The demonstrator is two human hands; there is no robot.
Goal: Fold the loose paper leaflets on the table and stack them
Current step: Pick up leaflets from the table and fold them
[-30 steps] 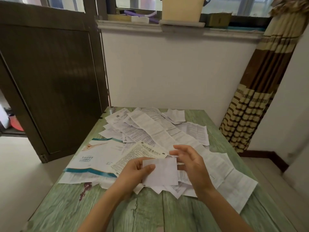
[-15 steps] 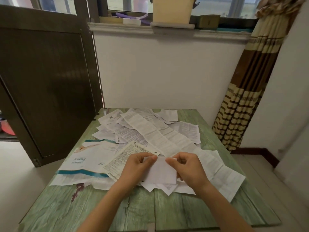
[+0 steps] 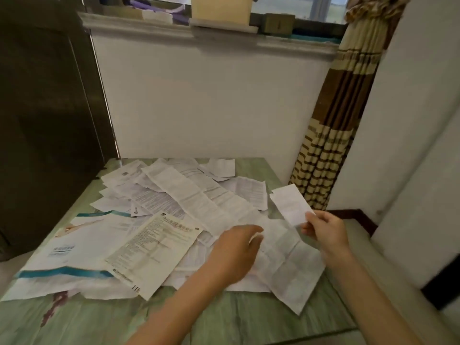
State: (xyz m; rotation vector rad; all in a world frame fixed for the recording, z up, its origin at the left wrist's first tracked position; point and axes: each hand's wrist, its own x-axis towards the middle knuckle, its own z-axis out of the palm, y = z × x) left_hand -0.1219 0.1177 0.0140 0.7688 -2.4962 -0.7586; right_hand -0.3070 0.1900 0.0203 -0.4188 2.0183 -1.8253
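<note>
A moment ago both hands are together in the middle, holding one small white paper and folding it. Now the hands are apart. The right hand [image 3: 326, 231] has the small folded leaflet [image 3: 288, 204] all by itself. It pinches the near end of the leaflet between thumb and fingers, and the other fingers are curled in. The rest of the leaflet sticks up and away from the hand, in the air over the right side of the green table [image 3: 224, 317]. It does not touch the table or any other paper.

The left hand [image 3: 236, 247] has let go of that leaflet. It is now low over the pile of loose leaflets [image 3: 189, 195], right by a big creased sheet [image 3: 286, 257] that lies flat and open. Its fingers are bent a little, but the hand is blurry. I cannot tell if it has hold of a paper or is only touching one.

So it looks like this one leaflet is folded and ready to be put down. I think the left hand is going for the next paper. I see no neat stack on the table, so this could be the first one in it.

Most of the work is not done. Many papers lie open and mixed up, such as the cream leaflet [image 3: 154, 247] just left of the left hand. The folded leaflet is well to the right of them all.
</note>
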